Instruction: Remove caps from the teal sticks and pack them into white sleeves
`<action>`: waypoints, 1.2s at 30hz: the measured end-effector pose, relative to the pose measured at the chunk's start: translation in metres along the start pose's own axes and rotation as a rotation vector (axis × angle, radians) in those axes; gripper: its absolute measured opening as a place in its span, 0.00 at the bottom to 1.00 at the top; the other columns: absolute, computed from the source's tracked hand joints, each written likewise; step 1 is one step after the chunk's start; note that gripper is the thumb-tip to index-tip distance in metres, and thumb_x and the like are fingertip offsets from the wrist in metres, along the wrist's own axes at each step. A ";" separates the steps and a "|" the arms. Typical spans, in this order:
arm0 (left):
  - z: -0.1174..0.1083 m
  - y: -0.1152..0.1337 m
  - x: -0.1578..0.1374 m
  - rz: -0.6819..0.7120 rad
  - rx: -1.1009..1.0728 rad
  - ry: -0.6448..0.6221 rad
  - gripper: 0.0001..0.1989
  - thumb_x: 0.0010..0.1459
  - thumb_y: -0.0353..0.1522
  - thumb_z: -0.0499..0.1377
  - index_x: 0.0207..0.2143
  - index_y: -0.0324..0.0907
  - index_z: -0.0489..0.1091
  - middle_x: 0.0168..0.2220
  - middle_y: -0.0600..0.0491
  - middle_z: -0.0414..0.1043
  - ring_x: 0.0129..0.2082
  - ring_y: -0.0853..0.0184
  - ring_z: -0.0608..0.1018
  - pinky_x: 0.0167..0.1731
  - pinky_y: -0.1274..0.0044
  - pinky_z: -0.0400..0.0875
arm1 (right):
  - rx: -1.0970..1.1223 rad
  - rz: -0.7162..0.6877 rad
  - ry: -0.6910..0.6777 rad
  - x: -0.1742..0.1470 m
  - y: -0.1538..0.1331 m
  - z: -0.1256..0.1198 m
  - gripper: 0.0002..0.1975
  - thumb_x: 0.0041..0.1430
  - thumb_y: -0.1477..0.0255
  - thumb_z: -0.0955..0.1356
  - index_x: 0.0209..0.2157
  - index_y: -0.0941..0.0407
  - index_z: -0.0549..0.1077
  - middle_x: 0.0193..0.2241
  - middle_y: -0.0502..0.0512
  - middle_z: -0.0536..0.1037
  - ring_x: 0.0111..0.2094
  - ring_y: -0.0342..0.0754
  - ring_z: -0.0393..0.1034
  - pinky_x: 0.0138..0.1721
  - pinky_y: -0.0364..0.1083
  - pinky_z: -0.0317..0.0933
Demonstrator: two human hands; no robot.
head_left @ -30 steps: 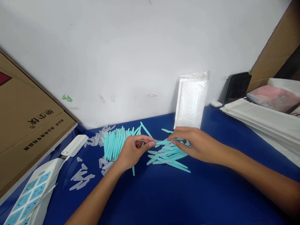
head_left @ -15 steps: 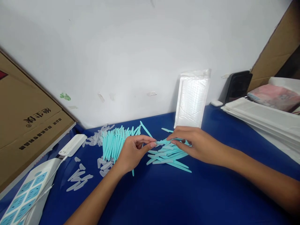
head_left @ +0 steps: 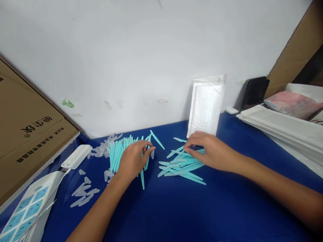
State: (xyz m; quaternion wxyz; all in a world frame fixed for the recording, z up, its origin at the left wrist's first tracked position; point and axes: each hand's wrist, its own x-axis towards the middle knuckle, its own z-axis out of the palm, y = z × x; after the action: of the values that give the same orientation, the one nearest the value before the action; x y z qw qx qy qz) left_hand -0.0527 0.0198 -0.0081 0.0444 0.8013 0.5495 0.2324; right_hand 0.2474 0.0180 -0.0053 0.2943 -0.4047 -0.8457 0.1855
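Note:
My left hand (head_left: 132, 158) is closed in a pinch beside the left pile, with a small translucent blade cap (head_left: 152, 154) at its thumb and fingertips. Under and behind it lies a dense row of turquoise eyebrow razors (head_left: 116, 156), partly covered by the hand. My right hand (head_left: 213, 149) has its thumb and fingers closed on a turquoise eyebrow razor at the top of a loose, crossed heap of razors (head_left: 184, 168); the fingers hide part of it. A single razor (head_left: 157, 139) lies between the two piles, towards the wall.
Translucent caps (head_left: 84, 193) lie scattered at the left, near a white power strip (head_left: 50, 188) and a white device (head_left: 77, 156) with a cable. A bubble mailer (head_left: 207, 104) leans on the wall. White mailers (head_left: 282, 124) are stacked right; a cardboard box (head_left: 30, 124) stands left.
My hands have moved apart from where they met over the right heap. The left hand has gone left with the cap; the right has stayed over the heap.

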 end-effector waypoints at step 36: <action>0.002 0.024 -0.004 -0.188 -0.732 -0.166 0.20 0.66 0.45 0.59 0.54 0.45 0.78 0.39 0.50 0.81 0.17 0.77 0.54 0.19 0.79 0.50 | 0.090 0.131 0.030 0.017 0.022 -0.006 0.10 0.68 0.62 0.66 0.39 0.54 0.73 0.31 0.52 0.78 0.31 0.48 0.71 0.33 0.46 0.62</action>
State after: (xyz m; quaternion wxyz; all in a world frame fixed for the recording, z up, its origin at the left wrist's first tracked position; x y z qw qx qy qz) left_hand -0.0325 0.0067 -0.0031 0.3929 0.6947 0.4956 0.3427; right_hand 0.2553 0.0449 -0.0067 0.3121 -0.4481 -0.8038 0.2359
